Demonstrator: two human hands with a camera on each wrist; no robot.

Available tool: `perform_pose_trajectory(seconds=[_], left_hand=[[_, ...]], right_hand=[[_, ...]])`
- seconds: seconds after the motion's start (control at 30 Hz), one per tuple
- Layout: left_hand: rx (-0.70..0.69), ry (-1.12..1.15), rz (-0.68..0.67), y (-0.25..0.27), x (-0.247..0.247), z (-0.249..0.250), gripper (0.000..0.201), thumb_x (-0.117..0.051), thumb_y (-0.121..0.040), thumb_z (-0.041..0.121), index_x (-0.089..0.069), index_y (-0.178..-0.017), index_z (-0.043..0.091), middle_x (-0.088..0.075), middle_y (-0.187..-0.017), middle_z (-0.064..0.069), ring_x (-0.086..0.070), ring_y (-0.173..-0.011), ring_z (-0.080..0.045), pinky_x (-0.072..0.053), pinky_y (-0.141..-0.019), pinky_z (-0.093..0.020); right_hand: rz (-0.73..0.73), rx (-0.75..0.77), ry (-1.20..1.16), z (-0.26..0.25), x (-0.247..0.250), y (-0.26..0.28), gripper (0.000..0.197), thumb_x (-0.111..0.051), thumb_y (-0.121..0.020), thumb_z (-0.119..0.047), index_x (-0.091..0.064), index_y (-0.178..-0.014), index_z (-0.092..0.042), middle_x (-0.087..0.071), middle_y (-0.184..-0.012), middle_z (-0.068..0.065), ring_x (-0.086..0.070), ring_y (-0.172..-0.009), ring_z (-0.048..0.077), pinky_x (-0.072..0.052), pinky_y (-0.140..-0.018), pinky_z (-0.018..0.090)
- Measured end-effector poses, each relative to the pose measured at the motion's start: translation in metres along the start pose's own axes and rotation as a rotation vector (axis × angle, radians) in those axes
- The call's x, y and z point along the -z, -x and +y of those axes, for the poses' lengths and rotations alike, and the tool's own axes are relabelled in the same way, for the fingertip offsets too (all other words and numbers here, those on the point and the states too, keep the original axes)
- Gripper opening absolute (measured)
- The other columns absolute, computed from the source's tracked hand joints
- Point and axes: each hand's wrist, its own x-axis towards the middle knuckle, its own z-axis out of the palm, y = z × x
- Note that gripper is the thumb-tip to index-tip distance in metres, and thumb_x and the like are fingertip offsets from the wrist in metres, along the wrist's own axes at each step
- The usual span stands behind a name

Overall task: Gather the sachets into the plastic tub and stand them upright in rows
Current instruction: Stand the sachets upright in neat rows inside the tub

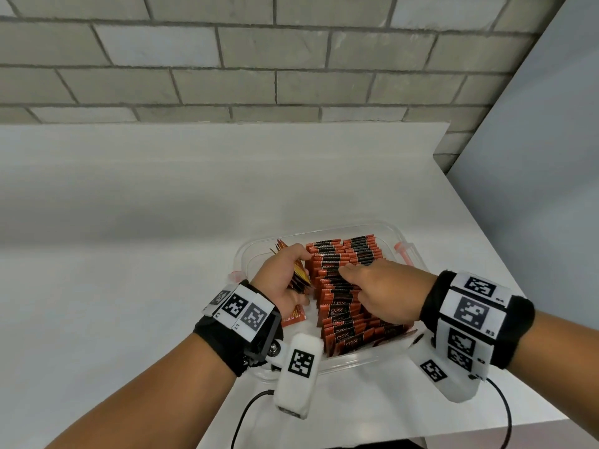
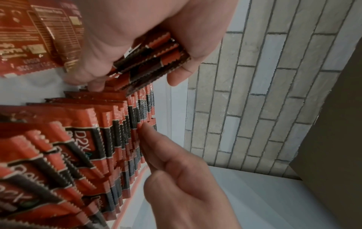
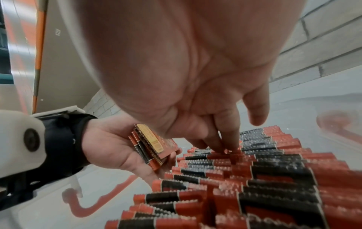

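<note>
A clear plastic tub [image 1: 343, 362] stands on the white counter. Two rows of red and black sachets [image 1: 353, 254] stand upright in its right part. My left hand [image 1: 288, 270] hovers over the tub's left side and grips a small bundle of sachets [image 1: 299, 277], seen edge-on in the left wrist view [image 2: 152, 62] and in the right wrist view [image 3: 150, 147]. My right hand [image 1: 385, 286] reaches over the rows, and its straight fingertips [image 3: 229, 139] press on the sachet tops [image 3: 254, 178]. A few loose sachets [image 2: 29, 38] lie flat on the tub floor by the left hand.
The tub has orange clips [image 1: 405, 251] on its sides. The counter [image 1: 129, 238] runs back to a grey brick wall [image 1: 259, 76] and ends in an edge on the right [image 1: 486, 247]. Black cables [image 1: 246, 413] hang from the wrist cameras near the front edge.
</note>
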Motion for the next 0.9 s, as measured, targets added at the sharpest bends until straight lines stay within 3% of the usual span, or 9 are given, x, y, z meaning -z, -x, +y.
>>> perform_pose_trajectory(seconds=[0.07,0.17,0.23,0.37,0.47,0.53,0.57,0.67,0.9], left_hand=[[0.003,-0.001,0.004,-0.001,-0.002,0.000,0.010,-0.054,-0.084,0.012,-0.056,-0.074,0.014,-0.057,-0.057,-0.005,-0.051,-0.052,-0.020,-0.034,-0.066,-0.033],[-0.003,-0.019,0.009,-0.001,-0.002,0.000,0.008,-0.053,-0.083,0.012,-0.056,-0.076,0.013,-0.061,-0.063,-0.008,-0.054,-0.053,-0.022,-0.037,-0.064,-0.032],[-0.003,-0.029,0.016,-0.002,-0.002,0.001,0.007,-0.051,-0.084,0.010,-0.054,-0.078,0.011,-0.061,-0.068,-0.012,-0.056,-0.048,-0.021,-0.040,-0.053,-0.025],[-0.009,-0.018,0.026,-0.001,-0.004,0.002,0.009,-0.049,-0.085,0.007,-0.053,-0.077,0.010,-0.059,-0.064,-0.010,-0.056,-0.042,-0.018,-0.042,-0.043,-0.021],[-0.037,0.023,0.048,0.000,-0.005,0.003,0.013,-0.050,-0.084,0.003,-0.051,-0.073,0.008,-0.056,-0.050,-0.007,-0.055,-0.038,-0.017,-0.046,-0.047,-0.026],[-0.056,0.050,0.090,0.000,-0.007,0.007,0.015,-0.050,-0.083,0.003,-0.048,-0.069,0.008,-0.053,-0.043,-0.005,-0.053,-0.038,-0.019,-0.047,-0.056,-0.029],[-0.064,0.062,0.104,0.000,-0.008,0.008,0.016,-0.050,-0.082,0.003,-0.048,-0.067,0.008,-0.053,-0.045,-0.006,-0.054,-0.041,-0.021,-0.046,-0.059,-0.031],[-0.061,0.063,0.107,-0.001,-0.012,0.009,0.017,-0.051,-0.078,0.005,-0.052,-0.062,0.009,-0.054,-0.058,-0.010,-0.054,-0.053,-0.023,-0.045,-0.060,-0.032],[-0.045,0.077,0.104,0.001,-0.013,0.006,0.011,-0.051,-0.078,0.005,-0.053,-0.068,0.009,-0.053,-0.062,-0.009,-0.052,-0.053,-0.022,-0.044,-0.055,-0.028]], right_hand=[[0.005,-0.007,-0.049,0.001,-0.002,-0.004,0.043,-0.032,-0.099,-0.009,-0.036,-0.141,-0.010,-0.052,-0.133,0.011,-0.057,-0.103,0.025,-0.045,-0.089,0.027],[0.016,-0.019,-0.100,0.005,-0.004,-0.008,0.048,-0.034,-0.098,-0.012,-0.031,-0.146,-0.017,-0.054,-0.132,0.008,-0.058,-0.106,0.024,-0.049,-0.094,0.037],[0.012,-0.029,-0.098,0.005,-0.004,-0.009,0.050,-0.033,-0.098,-0.013,-0.027,-0.147,-0.016,-0.057,-0.127,0.011,-0.060,-0.104,0.025,-0.050,-0.094,0.038],[-0.016,-0.018,-0.071,0.001,0.000,-0.007,0.052,-0.032,-0.100,-0.011,-0.021,-0.151,-0.014,-0.032,-0.152,0.007,-0.039,-0.134,0.026,-0.034,-0.110,0.031],[0.016,-0.035,-0.088,-0.002,0.009,-0.007,0.051,-0.032,-0.100,-0.011,-0.023,-0.150,-0.014,-0.043,-0.144,0.012,-0.046,-0.124,0.029,-0.040,-0.093,0.025],[0.029,-0.052,-0.089,-0.003,0.015,-0.012,0.045,-0.033,-0.099,-0.009,-0.033,-0.144,-0.010,-0.056,-0.123,0.014,-0.055,-0.098,0.025,-0.043,-0.072,0.019],[0.024,-0.057,-0.080,-0.003,0.017,-0.016,0.041,-0.034,-0.098,-0.009,-0.038,-0.139,-0.009,-0.059,-0.115,0.012,-0.055,-0.093,0.023,-0.046,-0.073,0.021],[-0.024,-0.070,-0.026,-0.005,0.020,-0.024,0.042,-0.034,-0.097,-0.009,-0.041,-0.138,-0.009,-0.056,-0.126,0.012,-0.055,-0.108,0.026,-0.047,-0.094,0.036],[-0.003,-0.079,-0.030,-0.006,0.022,-0.032,0.046,-0.035,-0.096,-0.008,-0.038,-0.141,-0.015,-0.053,-0.133,0.010,-0.055,-0.112,0.026,-0.047,-0.095,0.038]])
